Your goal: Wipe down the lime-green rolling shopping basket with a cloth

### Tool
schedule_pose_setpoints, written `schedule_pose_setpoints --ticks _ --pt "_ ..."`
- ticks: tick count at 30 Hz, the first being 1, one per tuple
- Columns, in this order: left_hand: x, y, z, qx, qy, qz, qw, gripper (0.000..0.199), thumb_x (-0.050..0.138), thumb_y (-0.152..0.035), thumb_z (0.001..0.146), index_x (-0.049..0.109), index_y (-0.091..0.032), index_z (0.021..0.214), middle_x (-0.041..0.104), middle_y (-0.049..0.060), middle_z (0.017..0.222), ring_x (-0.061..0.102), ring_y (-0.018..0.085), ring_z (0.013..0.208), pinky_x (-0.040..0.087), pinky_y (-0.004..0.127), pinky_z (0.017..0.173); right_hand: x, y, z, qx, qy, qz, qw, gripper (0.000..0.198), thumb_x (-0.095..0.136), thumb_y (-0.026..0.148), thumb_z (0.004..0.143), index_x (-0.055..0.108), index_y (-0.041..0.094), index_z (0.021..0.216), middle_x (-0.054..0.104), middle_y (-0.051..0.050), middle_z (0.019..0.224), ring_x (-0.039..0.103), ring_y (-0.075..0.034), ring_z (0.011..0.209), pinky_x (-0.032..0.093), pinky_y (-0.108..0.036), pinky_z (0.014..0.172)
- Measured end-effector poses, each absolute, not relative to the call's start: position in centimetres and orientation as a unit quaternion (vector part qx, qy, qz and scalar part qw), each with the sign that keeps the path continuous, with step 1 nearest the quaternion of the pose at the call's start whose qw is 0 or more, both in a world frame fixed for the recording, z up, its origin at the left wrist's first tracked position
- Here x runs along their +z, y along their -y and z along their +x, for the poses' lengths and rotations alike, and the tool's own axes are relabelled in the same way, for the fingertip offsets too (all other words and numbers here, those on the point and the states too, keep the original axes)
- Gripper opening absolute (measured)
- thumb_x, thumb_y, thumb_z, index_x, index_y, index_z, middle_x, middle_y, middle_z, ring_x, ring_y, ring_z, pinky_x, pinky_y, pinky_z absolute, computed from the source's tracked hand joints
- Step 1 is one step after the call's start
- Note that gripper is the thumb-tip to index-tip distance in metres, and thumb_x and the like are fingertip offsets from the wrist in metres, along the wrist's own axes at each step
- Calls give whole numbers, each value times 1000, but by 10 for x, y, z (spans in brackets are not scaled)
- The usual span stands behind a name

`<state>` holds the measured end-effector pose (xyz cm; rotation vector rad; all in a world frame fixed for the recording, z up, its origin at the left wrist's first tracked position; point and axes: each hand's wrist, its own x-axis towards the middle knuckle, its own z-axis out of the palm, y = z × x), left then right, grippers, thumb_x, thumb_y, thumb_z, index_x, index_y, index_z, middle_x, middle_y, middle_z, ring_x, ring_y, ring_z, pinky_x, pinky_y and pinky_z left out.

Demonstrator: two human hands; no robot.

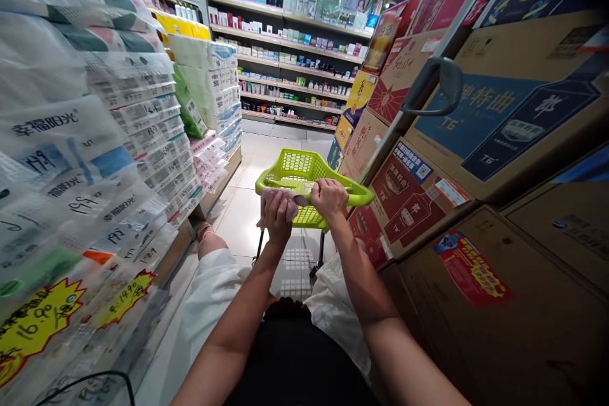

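Observation:
A lime-green plastic shopping cart basket (297,168) stands in the aisle ahead of me on thin dark legs. My left hand (277,212) presses a pale pink cloth (288,200) against the basket's near rim. My right hand (329,198) grips the same rim just to the right of the cloth. Both arms reach forward over my white and black clothing.
Stacked tissue packs (95,158) with yellow price tags fill the left shelving. Cardboard boxes (499,139) and a metal trolley handle (435,85) crowd the right. A tiled aisle floor (266,146) leads to product shelves (295,57) at the back.

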<state>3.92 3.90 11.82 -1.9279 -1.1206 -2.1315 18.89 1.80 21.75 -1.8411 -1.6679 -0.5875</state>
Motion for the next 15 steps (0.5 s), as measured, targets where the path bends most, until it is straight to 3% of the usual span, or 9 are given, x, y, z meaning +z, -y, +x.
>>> schedule_pose_setpoints --ticks 3,5,8,10,13,15 --pt "118 -48 45 -761 399 -509 -45 34 47 -44 100 58 -23 124 59 18 140 43 33 150 32 58 123 218 -15 198 -208 645 -674 295 30 49 26 100 78 19 105 79 -9 105 65 -23 99 41 -32 88" --pt "133 -65 38 -793 421 -417 -140 37 42 -47 101 54 -24 127 59 17 137 48 32 145 42 52 116 218 -13 201 -198 650 -668 304 30 49 26 100 78 19 106 80 -8 109 66 -23 101 42 -32 90" --pt "157 -87 22 -808 398 -303 -312 33 39 -50 100 52 -24 114 64 7 105 67 22 106 55 36 92 217 -11 205 -191 650 -664 315 31 50 24 100 79 19 110 80 -8 112 67 -23 106 43 -32 92" --pt "164 -83 19 -800 369 -267 -391 32 43 -54 97 50 -24 105 58 0 86 65 14 78 54 26 72 215 -10 208 -195 653 -662 313 33 49 24 100 79 19 112 80 -9 114 67 -23 108 43 -32 93" --pt "163 -49 28 -791 376 -259 -407 26 52 -50 95 50 -26 105 53 -5 76 52 10 54 42 21 50 213 -6 215 -202 664 -652 305 35 47 25 101 79 19 112 80 -9 114 67 -22 108 44 -31 96" --pt "164 -25 33 -791 396 -274 -377 19 57 -40 93 53 -27 107 53 -6 76 48 8 48 38 21 45 213 -3 223 -201 677 -640 304 35 45 25 101 79 19 111 80 -8 115 67 -22 109 44 -30 98"
